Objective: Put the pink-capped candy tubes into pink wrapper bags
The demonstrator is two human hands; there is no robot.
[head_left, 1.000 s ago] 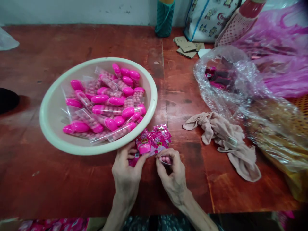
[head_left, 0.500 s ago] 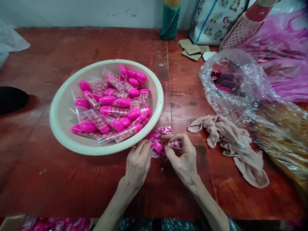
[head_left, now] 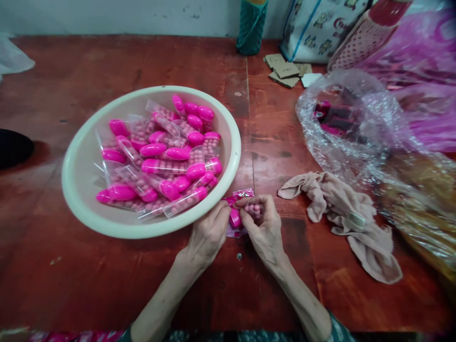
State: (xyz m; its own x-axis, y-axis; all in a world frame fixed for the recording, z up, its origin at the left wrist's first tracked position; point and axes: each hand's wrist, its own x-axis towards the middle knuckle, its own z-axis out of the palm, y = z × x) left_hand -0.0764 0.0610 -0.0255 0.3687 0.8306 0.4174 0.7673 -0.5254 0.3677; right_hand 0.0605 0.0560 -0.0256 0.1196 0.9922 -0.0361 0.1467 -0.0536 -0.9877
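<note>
Left hand (head_left: 209, 233): resting beside pink foil packets (head_left: 243, 193); what its fingertips are gripping, cannot tell.
Right hand (head_left: 265, 232): pinching a clear tube (head_left: 255, 212) narrowly.
Clear tube: lying well inward of the table (head_left: 89, 285)'s front edge.
Pink balls (head_left: 252, 207): possibly spilling, should the pinch be slipping or an uncapped mouth be tipping; showing small, round, rosy.
Crumpled cloth (head_left: 342, 204): lying toward the right edge.
White plastic basin (head_left: 233, 147): holding pink-capped tubes (head_left: 167, 166).
Green-sleeved bottle (head_left: 251, 29): standing along the back edge.
</note>
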